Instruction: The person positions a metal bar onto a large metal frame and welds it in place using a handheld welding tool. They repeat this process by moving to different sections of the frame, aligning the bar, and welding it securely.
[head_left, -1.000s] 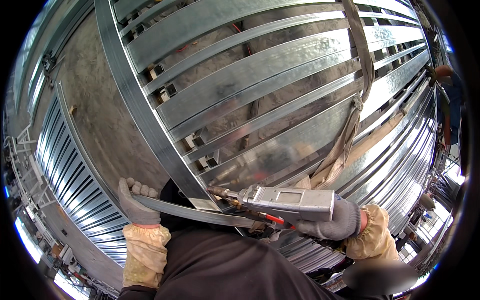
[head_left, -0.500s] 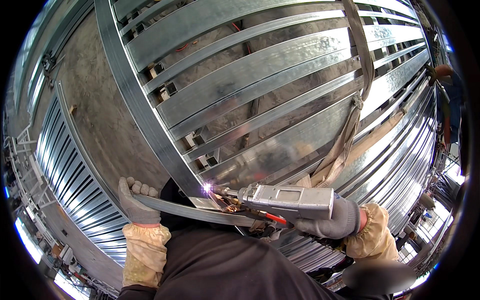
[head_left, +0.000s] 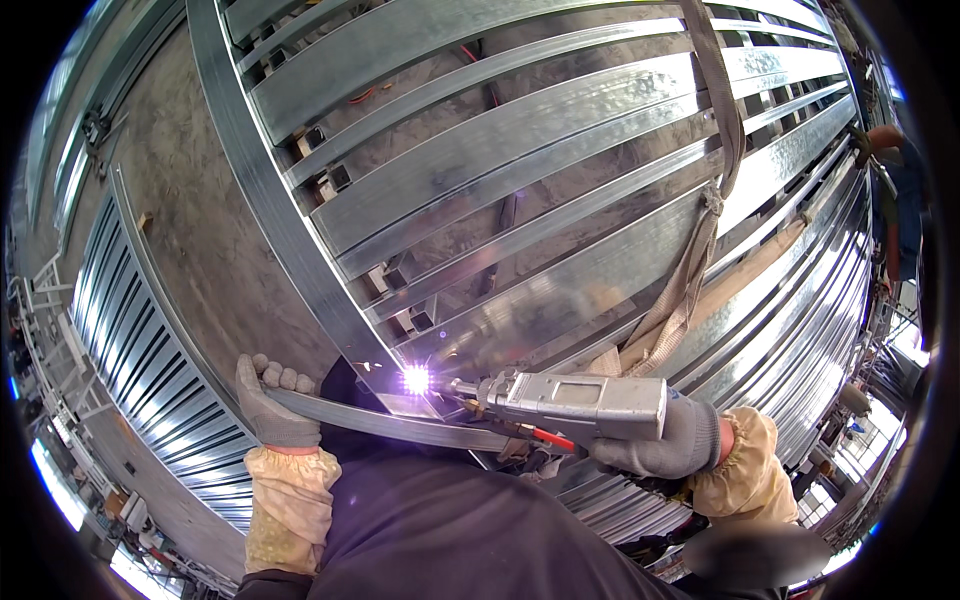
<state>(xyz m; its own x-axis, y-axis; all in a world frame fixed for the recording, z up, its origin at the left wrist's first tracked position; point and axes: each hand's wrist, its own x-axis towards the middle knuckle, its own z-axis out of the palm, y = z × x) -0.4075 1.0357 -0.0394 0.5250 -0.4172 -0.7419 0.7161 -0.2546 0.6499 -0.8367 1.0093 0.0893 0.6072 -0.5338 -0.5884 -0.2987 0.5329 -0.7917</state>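
At the far left, a stack of galvanised steel profiles [head_left: 150, 370] lies on the concrete floor [head_left: 200, 200], their long edges running side by side. Just to the right of them the left hand [head_left: 272, 405], in a grey work glove with a tan cuff, is closed around the left end of a flat steel strip [head_left: 400, 425], fingers curled over its top edge. The strip runs from that hand rightward across the person's dark clothing, passing under the nozzle of the tool.

Above the strip, a long galvanised channel [head_left: 270, 200] slants from the top of the view down to the middle, and its lower end meets the strip. Right at that meeting point a bright violet-white weld flash [head_left: 416, 379] glares, with a few small sparks around it.

To the right of the flash is the handheld welding gun [head_left: 575, 403], a grey boxy body with a thin metal tip pointing left at the glare; a red part shows beneath it. The right hand [head_left: 660, 445], in a grey glove over a tan cuff, is wrapped tightly around the rear of the gun.

Behind the gun, wide galvanised beams [head_left: 560, 150] lie in parallel rows across the frame. A tan lifting strap [head_left: 700, 250] hangs down across them, knotted partway. At the far right edge, another person's arm [head_left: 885, 140] shows in part.
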